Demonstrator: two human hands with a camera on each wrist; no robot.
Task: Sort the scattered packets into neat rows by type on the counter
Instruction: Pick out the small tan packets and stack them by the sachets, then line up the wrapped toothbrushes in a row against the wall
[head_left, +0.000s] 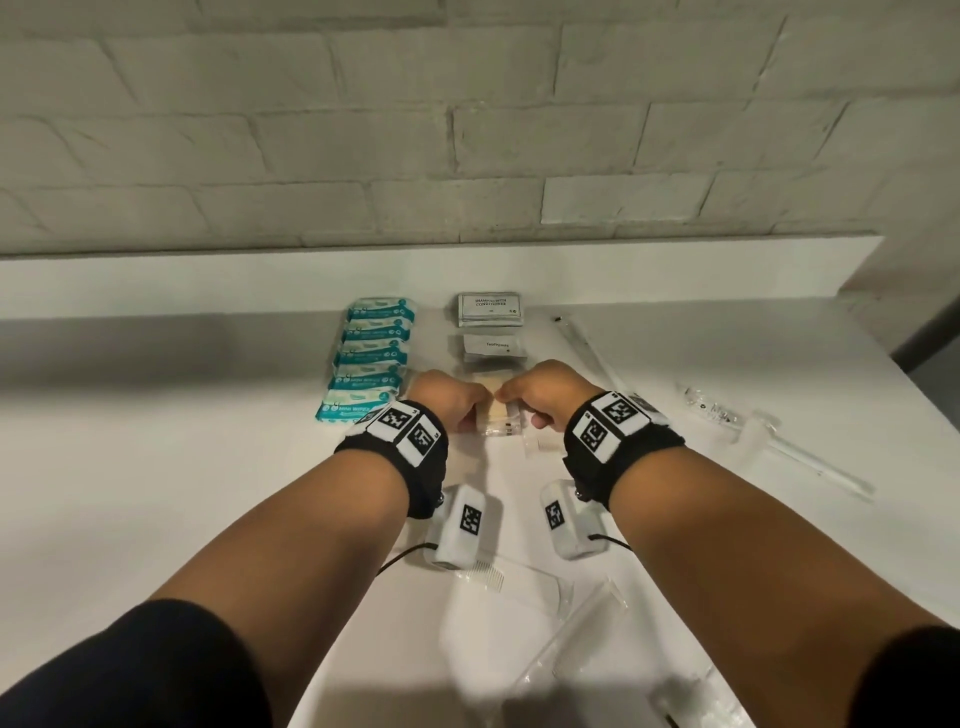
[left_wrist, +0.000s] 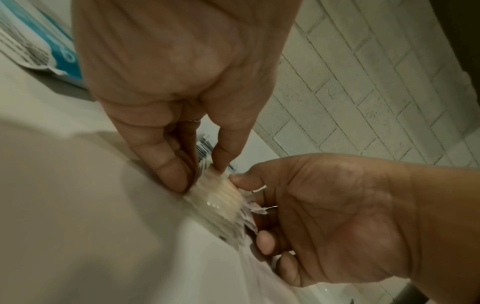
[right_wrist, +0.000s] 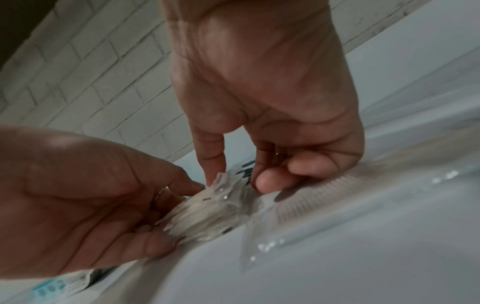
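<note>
While both my left hand (head_left: 451, 407) and right hand (head_left: 540, 399) pinch clear cream-filled plastic sachets (head_left: 497, 415), grey foil packet (head_left: 489, 308) reads "SHAMPOO WITH CONDITIONER", white sachet (head_left: 494, 346) "Toothpaste".

we list: teal-and-white soft plastic wipe packs (head_left: 371, 353); grey flat shampoo sachets with dark lettering (head_left: 489, 308); clear packets of cream-coloured sticks (head_left: 497, 413); black fabric wristbands with black-and-white square markers (head_left: 397, 441).

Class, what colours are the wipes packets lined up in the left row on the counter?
Teal and white wipes packets, clearest in the head view.

Left hand (head_left: 451, 404) and right hand (head_left: 545, 397), fingers seemingly curled, nearly touching.
</note>
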